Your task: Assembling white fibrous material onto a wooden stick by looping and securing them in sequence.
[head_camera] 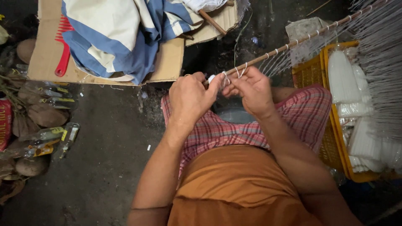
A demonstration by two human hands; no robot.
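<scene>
A thin wooden stick (pixel 293 44) runs from my hands up to the right, with several white strings (pixel 377 54) hanging from it. My left hand (pixel 190 98) is closed around the near end of the stick. My right hand (pixel 250 90) pinches a loop of white string (pixel 240 72) wound on the stick just beside the left hand. Both hands are above my lap, which is covered by a red checked cloth (pixel 226 129).
A yellow plastic crate (pixel 333 125) with white candles (pixel 343 79) stands at the right. At the upper left a flat cardboard sheet (pixel 46 54) carries a red comb (pixel 63 50) and a blue-and-white cloth (pixel 121 37). Small glass bottles (pixel 69 136) and coconuts (pixel 31 165) lie at the left on the dark floor.
</scene>
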